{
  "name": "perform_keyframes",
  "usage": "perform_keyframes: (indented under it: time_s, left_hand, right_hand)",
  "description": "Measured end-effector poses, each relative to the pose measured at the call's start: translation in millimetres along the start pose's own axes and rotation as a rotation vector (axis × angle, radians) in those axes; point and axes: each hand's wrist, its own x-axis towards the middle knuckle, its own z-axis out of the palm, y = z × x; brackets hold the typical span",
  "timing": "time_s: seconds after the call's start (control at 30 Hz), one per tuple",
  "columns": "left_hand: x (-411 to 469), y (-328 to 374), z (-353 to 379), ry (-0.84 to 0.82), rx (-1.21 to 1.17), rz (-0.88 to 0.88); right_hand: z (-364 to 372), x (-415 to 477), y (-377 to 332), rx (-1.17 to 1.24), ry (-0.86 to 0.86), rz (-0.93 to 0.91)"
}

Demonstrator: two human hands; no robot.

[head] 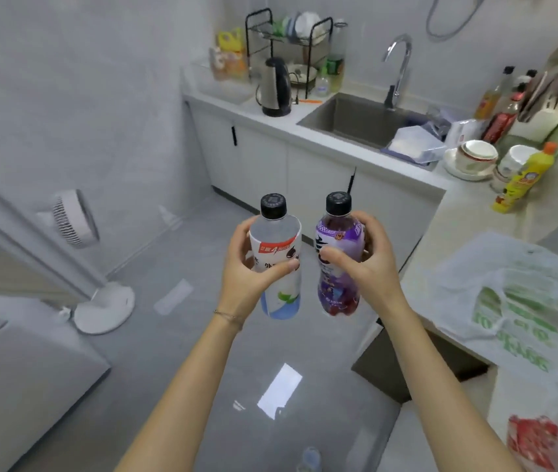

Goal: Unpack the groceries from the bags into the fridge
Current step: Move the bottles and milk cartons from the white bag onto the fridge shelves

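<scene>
My left hand [250,267] grips a white-labelled drink bottle [279,294] with a black cap, held upright over the floor. My right hand [366,264] grips a purple drink bottle [337,291], also black-capped and upright, right beside the first. A white plastic grocery bag with green print [515,301] lies on the counter at the right. A red and clear packet [532,444] shows at the bottom right. A grey appliance surface [15,386], possibly the fridge, stands at the lower left; I cannot tell for sure.
An L-shaped counter [468,212] runs along the back and right, with a sink [355,120], kettle [275,86], dish rack [291,35], bowls [475,158] and a yellow detergent bottle [522,178]. A white standing fan [76,223] stands at the left on the grey tiled floor [185,352].
</scene>
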Motion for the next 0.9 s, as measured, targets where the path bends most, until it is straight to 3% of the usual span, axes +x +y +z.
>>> perform_keyframes:
  time_s: [0.23, 0.67, 0.9]
  left_hand:
    - [-60.4, 33.4, -133.9, 0.242, 0.011, 0.057]
    - [-193.0, 102.6, -373.5, 0.451, 0.117, 0.103]
    - [-239.9, 126.9, -471.6, 0.660, 0.179, 0.112]
  right_hand:
    - [134.1, -21.9, -44.2, 0.091, -0.216, -0.072]
    - [382.6, -136.5, -128.1, 0.287, -0.425, -0.165]
    - [484.3, -173.2, -160.5, 0.298, -0.580, -0.205]
